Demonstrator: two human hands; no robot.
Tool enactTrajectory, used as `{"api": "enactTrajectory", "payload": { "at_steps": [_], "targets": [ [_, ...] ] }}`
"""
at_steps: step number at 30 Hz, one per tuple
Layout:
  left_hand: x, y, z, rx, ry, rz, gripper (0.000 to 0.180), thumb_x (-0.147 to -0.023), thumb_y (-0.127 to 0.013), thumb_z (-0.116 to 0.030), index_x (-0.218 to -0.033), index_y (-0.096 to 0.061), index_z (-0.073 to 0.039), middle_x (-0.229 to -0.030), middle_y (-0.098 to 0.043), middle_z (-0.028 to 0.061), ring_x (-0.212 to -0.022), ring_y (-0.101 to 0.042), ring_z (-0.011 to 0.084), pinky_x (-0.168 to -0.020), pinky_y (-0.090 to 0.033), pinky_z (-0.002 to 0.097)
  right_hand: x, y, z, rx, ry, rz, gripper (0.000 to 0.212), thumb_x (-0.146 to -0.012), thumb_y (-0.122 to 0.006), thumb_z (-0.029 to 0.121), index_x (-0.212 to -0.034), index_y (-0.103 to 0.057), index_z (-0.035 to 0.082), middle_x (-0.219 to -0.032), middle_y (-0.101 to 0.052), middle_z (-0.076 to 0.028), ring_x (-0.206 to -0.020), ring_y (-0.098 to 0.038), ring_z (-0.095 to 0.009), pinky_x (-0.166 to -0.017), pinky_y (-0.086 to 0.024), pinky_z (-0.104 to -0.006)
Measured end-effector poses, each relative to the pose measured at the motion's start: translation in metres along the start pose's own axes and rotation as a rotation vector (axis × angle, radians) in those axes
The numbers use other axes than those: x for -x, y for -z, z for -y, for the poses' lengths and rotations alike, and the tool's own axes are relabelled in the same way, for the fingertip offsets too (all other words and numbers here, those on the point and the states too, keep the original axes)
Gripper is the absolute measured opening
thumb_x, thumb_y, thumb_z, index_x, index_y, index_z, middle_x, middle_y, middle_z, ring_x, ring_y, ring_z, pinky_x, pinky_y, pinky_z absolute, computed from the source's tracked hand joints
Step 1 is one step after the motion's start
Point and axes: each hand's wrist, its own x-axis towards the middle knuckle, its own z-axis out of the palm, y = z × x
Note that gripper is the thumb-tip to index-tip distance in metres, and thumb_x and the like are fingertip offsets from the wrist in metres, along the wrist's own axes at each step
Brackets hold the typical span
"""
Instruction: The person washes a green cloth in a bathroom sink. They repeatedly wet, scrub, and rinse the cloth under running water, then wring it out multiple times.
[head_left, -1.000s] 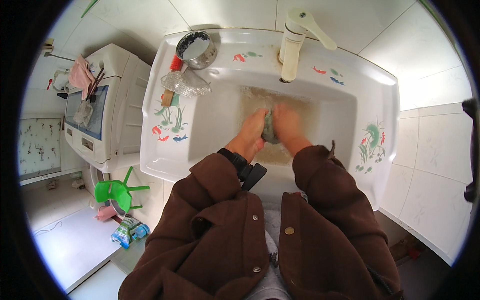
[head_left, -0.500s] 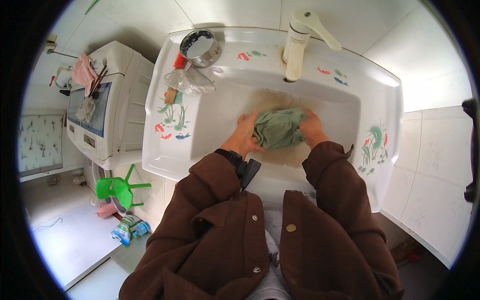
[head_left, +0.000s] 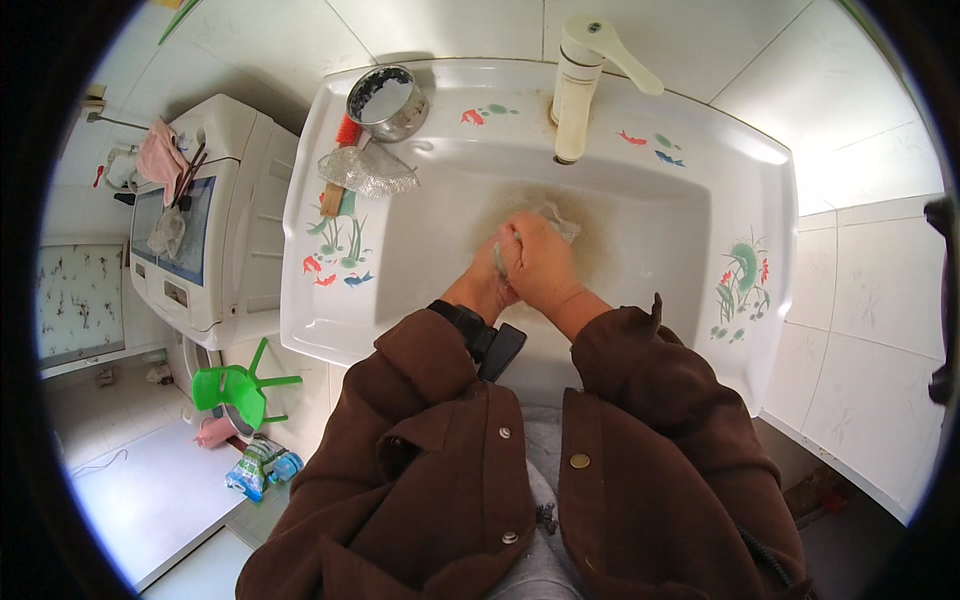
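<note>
Both hands come together over the basin of a white sink (head_left: 660,265). My right hand (head_left: 546,264) is closed, its fingers curled against my left hand (head_left: 482,285), which is closed too. Between them they squeeze a green cloth (head_left: 499,258); only a sliver of it shows by the left fingers, and the rest is hidden in the grip. Just beyond the knuckles there is a pale, translucent patch, too blurred to tell whether it is water or fabric. Brownish dirt lies on the basin bottom around the hands.
A faucet (head_left: 575,115) rises behind the basin. At the sink's back left corner stand a metal pot (head_left: 388,105), a red-bristled brush (head_left: 348,130) and a crumpled clear plastic bag (head_left: 365,172). Further left are a washing machine (head_left: 235,290) and a green chair (head_left: 240,388).
The green cloth was spread out between my two hands. It is now bunched inside them, as my right hand has moved left to meet my left hand.
</note>
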Motion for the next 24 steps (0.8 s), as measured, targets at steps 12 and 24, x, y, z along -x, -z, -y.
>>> {"api": "enactTrajectory", "payload": {
  "at_steps": [12,24],
  "targets": [
    [0.002,-0.031,-0.002,-0.307,-0.144,-0.412,0.034,-0.092,-0.047,-0.032,-0.118,-0.048,-0.010,-0.118,-0.052,0.0093,-0.109,-0.051,0.0239,-0.086,-0.043,0.0490,-0.025,0.039,-0.110,0.818,-0.376,0.240,0.025,-0.086,-0.048,0.019,-0.102,-0.055,0.001,-0.102,-0.059,-0.021,-0.087,-0.059,-0.038,-0.076,-0.048,-0.0466],
    [0.005,-0.009,-0.010,-0.187,0.106,-0.537,0.061,-0.090,-0.044,-0.052,-0.134,-0.036,-0.010,-0.143,-0.025,0.0166,-0.128,-0.028,0.0406,-0.099,-0.018,0.0666,-0.002,0.029,-0.118,-0.289,-0.754,0.271,0.031,-0.074,-0.048,0.001,-0.104,-0.059,0.002,-0.103,-0.060,-0.019,-0.091,-0.058,-0.034,-0.081,-0.047,-0.0386]
  ]
}}
